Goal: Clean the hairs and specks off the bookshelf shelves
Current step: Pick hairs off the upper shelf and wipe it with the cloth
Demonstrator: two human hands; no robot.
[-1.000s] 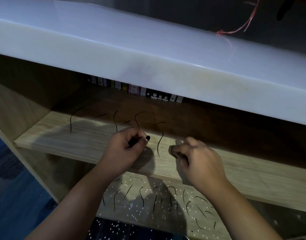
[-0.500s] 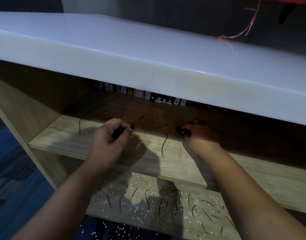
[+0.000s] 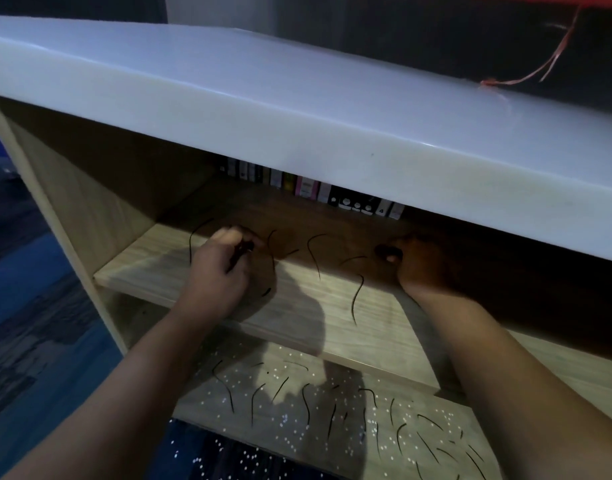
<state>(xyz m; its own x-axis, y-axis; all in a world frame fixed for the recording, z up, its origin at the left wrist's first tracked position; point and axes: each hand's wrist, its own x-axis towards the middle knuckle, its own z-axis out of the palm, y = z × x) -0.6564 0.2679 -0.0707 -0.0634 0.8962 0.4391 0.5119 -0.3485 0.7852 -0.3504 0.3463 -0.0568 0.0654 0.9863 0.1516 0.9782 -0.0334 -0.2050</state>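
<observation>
head view: since a second ago both hands reach deeper over the pale wooden upper shelf point(image 3: 297, 317). the left hand point(image 3: 221, 271) pinches a dark tuft point(image 3: 243, 248); the right hand point(image 3: 418, 261), in shadow, pinches another. thin black hairs point(image 3: 358, 299) lie between them, so this shelf isn't done; the speckled lower shelf point(image 3: 332, 441) waits.

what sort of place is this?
Likely a room in a home, maybe a study: a wooden bookshelf, a row of books at its back, a white top over it, blue patterned floor beside it.
</observation>
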